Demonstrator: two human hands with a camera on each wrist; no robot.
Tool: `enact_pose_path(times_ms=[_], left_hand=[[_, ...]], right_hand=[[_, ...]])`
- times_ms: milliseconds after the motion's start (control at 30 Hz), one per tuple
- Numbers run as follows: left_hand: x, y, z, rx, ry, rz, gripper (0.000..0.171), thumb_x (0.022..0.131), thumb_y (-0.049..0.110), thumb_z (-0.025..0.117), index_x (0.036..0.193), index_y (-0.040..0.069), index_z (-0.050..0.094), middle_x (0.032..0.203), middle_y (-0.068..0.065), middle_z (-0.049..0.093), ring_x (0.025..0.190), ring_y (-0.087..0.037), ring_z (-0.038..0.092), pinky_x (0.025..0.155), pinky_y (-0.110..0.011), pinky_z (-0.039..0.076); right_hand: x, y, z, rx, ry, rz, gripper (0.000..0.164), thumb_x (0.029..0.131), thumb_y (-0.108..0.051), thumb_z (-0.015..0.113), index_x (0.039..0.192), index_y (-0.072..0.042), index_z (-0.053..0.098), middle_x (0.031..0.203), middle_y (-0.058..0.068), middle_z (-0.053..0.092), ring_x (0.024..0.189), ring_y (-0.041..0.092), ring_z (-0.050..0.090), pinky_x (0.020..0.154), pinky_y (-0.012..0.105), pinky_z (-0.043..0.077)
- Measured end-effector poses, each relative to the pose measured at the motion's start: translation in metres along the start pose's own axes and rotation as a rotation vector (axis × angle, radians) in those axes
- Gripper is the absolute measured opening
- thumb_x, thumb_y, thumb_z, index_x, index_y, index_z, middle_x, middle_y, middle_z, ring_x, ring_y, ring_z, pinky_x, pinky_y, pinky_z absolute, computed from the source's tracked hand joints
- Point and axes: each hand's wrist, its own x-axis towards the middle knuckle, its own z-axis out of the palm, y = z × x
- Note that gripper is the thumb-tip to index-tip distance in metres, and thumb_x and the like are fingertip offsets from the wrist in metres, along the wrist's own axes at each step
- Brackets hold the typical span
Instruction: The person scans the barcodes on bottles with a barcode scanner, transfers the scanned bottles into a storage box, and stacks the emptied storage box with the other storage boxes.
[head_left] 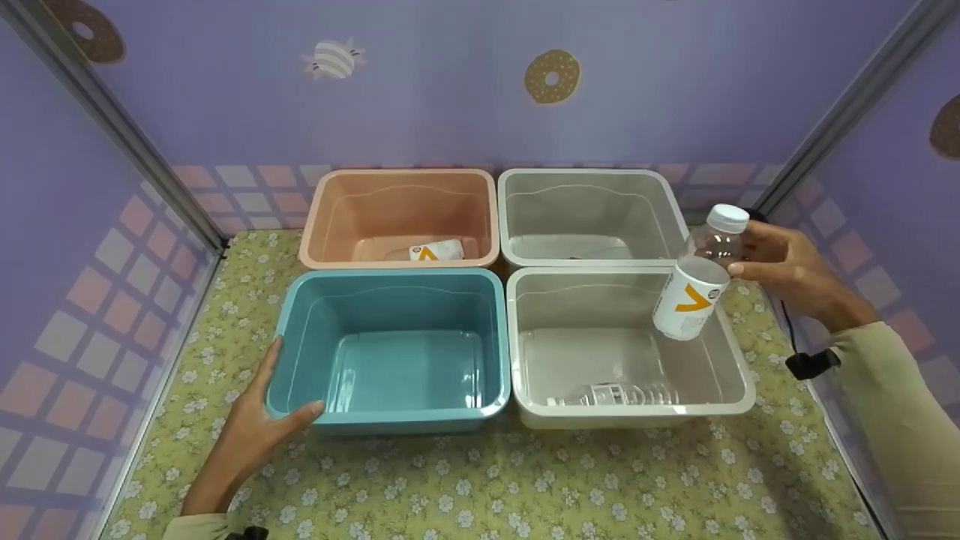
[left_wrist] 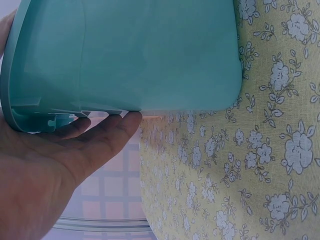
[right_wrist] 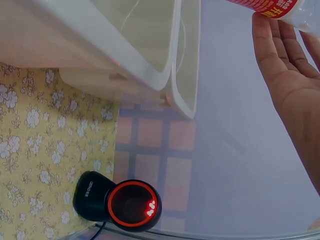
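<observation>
Clear plastic with a white label and white cap [head_left: 727,217]: bottle [head_left: 691,298], in mid-air over the right rear part of the cream tub [head_left: 585,304], apart from the rims as seen from the right wrist. Long axis aslant, cap up and to the right, base down and to the left, over the tub's inside. Held near the shoulder, just below the cap, from the right: right grip [head_left: 795,274] clamped on the bottle, thumb on the near side, other fingers partly hidden behind.

Key relation, by judgement: base leftward of and lower than the right grip, and far nearer to it than to the left one.

Below, along the front wall of the cream tub, second bottle [head_left: 615,394] on its side, lengthwise from left to right.

Just beside, to the left, blue tub [head_left: 405,304]. Around its front left corner, left grip [head_left: 259,420], thumb and fingers spread apart: thumb at the front rim, fingers along the outer left wall.

Behind, orange tub [head_left: 405,210] with third bottle [head_left: 436,250] lying inside, and grey tub [head_left: 585,210], contents too hidden to tell. Beyond the right grip, black scanner [right_wrist: 132,205], glowing red, near the wall.
</observation>
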Motion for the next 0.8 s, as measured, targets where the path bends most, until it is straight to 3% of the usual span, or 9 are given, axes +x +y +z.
enact_pose_path(times_ms=[267, 433, 567, 800], left_hand=[[0.000, 0.000, 0.000, 0.009, 0.012, 0.000, 0.116, 0.100, 0.044, 0.080, 0.174, 0.048, -0.009, 0.183, -0.025, -0.001, 0.159, -0.068, 0.011, 0.115, -0.092, 0.020], [0.000, -0.002, 0.001, 0.003, 0.014, 0.007, 0.117, 0.100, 0.042, 0.081, 0.175, 0.048, -0.008, 0.183, -0.023, -0.001, 0.160, -0.067, 0.011, 0.115, -0.092, 0.019], [0.000, -0.002, 0.001, -0.002, 0.016, 0.011, 0.117, 0.100, 0.041, 0.081, 0.174, 0.049, -0.008, 0.183, -0.021, -0.003, 0.160, -0.067, 0.010, 0.115, -0.093, 0.018], [-0.002, 0.000, 0.001, 0.006, 0.021, 0.032, 0.117, 0.099, 0.040, 0.081, 0.176, 0.046, -0.007, 0.183, -0.024, 0.000, 0.159, -0.069, 0.011, 0.114, -0.094, 0.018]], right_hand=[[-0.004, -0.003, -0.007, -0.030, 0.092, -0.001, 0.059, 0.101, 0.018, 0.057, 0.158, 0.001, 0.056, 0.139, 0.014, 0.073, 0.121, 0.022, 0.074, 0.099, 0.028, 0.062], [-0.008, -0.004, -0.012, -0.028, 0.107, -0.006, 0.057, 0.103, 0.018, 0.057, 0.158, 0.001, 0.056, 0.139, 0.012, 0.073, 0.123, 0.021, 0.073, 0.097, 0.025, 0.062], [-0.011, -0.006, -0.015, -0.078, 0.176, -0.021, 0.056, 0.102, 0.017, 0.060, 0.155, 0.001, 0.060, 0.136, 0.010, 0.074, 0.121, 0.019, 0.073, 0.096, 0.021, 0.061], [-0.016, -0.010, -0.023, -0.041, 0.152, -0.032, 0.056, 0.104, 0.019, 0.056, 0.158, 0.005, 0.053, 0.139, 0.011, 0.074, 0.130, 0.018, 0.071, 0.101, 0.021, 0.059]])
